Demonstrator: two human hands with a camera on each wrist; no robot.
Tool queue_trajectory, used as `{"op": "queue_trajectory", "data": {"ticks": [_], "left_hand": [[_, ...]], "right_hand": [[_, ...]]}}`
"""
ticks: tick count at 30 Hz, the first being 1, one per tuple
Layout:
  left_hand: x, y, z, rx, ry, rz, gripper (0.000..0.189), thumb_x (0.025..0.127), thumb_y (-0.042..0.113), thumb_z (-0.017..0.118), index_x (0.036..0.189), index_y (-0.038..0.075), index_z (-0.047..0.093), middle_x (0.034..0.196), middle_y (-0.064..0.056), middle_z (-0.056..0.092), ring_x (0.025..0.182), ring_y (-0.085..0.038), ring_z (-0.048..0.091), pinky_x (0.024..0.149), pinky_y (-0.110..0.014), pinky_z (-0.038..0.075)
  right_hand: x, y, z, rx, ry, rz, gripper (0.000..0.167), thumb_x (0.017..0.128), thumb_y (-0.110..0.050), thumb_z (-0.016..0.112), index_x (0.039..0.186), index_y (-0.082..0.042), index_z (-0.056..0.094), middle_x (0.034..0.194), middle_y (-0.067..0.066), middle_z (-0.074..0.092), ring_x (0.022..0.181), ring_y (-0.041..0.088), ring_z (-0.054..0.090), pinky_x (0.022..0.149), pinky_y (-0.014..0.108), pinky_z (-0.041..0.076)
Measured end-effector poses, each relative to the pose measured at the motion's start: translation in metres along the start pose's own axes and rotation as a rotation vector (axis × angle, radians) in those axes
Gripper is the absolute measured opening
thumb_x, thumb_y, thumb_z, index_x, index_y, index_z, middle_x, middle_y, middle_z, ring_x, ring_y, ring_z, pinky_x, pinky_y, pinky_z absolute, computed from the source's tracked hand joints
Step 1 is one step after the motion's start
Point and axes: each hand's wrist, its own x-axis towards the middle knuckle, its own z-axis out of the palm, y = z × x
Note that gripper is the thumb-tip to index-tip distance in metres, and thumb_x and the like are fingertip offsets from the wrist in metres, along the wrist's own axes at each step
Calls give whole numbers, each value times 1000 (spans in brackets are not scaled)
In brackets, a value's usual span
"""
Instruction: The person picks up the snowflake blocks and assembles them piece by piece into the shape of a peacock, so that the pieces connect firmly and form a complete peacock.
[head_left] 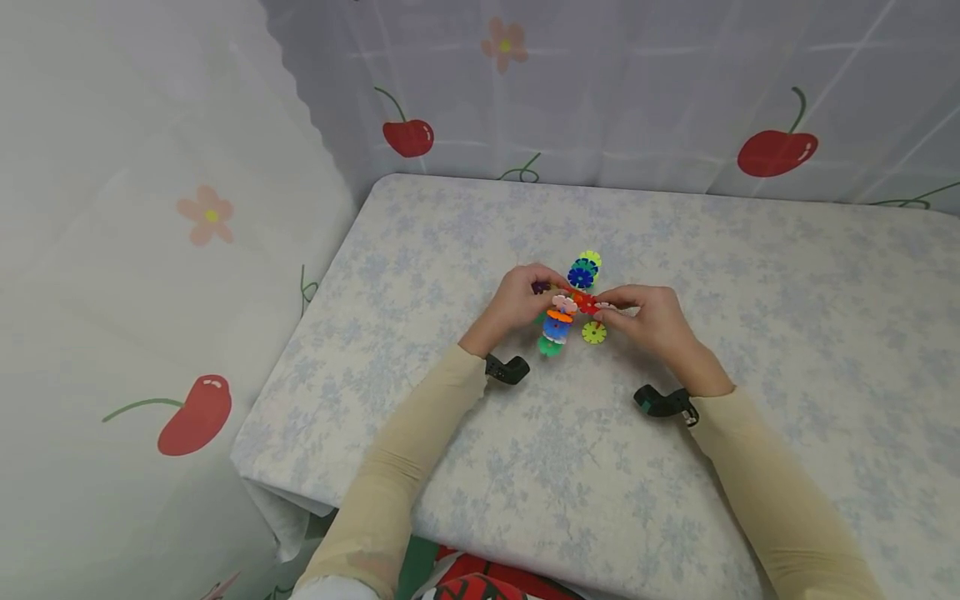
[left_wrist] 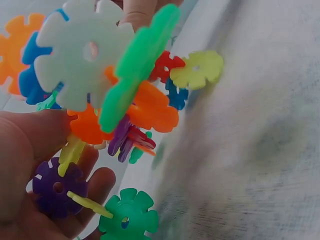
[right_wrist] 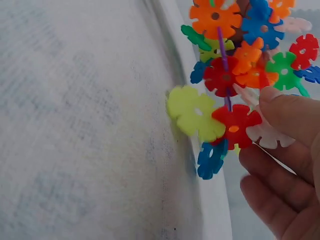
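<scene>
Over the table, both hands meet at a cluster of interlocked snowflake building discs [head_left: 557,325], notched round plastic pieces in many colours. From its left side my left hand [head_left: 521,296] grips the cluster between thumb and fingers. A purple disc [left_wrist: 59,187] and a green disc [left_wrist: 129,215] hang by that palm in the left wrist view. On the right, my right hand [head_left: 648,315] pinches a pale pinkish-white disc [right_wrist: 271,132]. That disc meets a red disc [right_wrist: 237,125], which joins a yellow disc [right_wrist: 195,112]. Fingers hide some of the cluster's middle.
The table [head_left: 600,467] wears a pale cloth with a blue floral print. Behind it and to the left hang white curtains [head_left: 600,100] with cherries and flowers. A black wrist camera [head_left: 507,370] sits below the left wrist, another black camera [head_left: 663,402] below the right.
</scene>
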Motion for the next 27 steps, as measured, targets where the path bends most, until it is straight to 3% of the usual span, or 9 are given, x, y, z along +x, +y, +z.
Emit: {"op": "queue_trajectory", "data": {"ticks": [3, 7, 10, 14, 17, 21, 27], "left_hand": [[0, -1, 0, 13, -35, -4, 18, 99, 11, 65, 111, 1, 75, 118, -15, 71, 91, -22, 61, 76, -18, 51], [0, -1, 0, 33, -60, -2, 19, 99, 10, 65, 113, 0, 73, 120, -16, 70, 96, -24, 62, 82, -21, 53], [1, -3, 1, 58, -61, 16, 19, 98, 8, 66, 112, -1, 74, 119, -16, 70, 98, -25, 62, 84, -21, 53], [2, -6, 2, 64, -52, 41, 15, 97, 8, 67, 107, 0, 75, 115, -16, 71, 95, -23, 61, 80, -18, 49], [1, -8, 4, 24, -36, 54, 13, 97, 8, 68, 103, -1, 75, 113, -16, 71, 92, -21, 60, 78, -16, 48], [0, -11, 6, -45, -18, 70, 13, 96, 7, 68, 102, -2, 75, 113, -17, 71, 92, -22, 61, 76, -14, 48], [1, -11, 9, -88, -30, 82, 15, 97, 9, 68, 104, -1, 76, 114, -17, 71, 93, -22, 62, 76, -14, 50]], "right_hand": [[0, 0, -2, 32, -32, 79, 18, 87, -3, 79, 104, 2, 78, 102, 23, 77, 99, 40, 72, 88, 57, 57], [0, 1, -5, 101, -88, 209, 20, 90, -8, 77, 108, 2, 77, 109, 24, 75, 109, 41, 68, 98, 61, 52], [1, 2, -5, 140, -111, 261, 22, 92, -13, 76, 109, 1, 77, 112, 24, 75, 112, 37, 66, 103, 61, 50], [0, 8, -2, 178, -106, 293, 22, 92, -15, 77, 107, 1, 78, 105, 17, 78, 99, 17, 67, 90, 36, 59], [0, 14, 1, 243, -93, 299, 21, 91, -12, 77, 105, 3, 78, 91, -3, 78, 84, 2, 61, 70, 19, 53], [-1, 20, 3, 352, -88, 274, 21, 91, -6, 76, 104, 9, 75, 80, -24, 71, 71, -3, 59, 61, 16, 50], [-1, 20, 2, 399, -94, 259, 21, 90, -3, 75, 104, 13, 74, 75, -30, 68, 67, -1, 56, 58, 17, 48]]}}
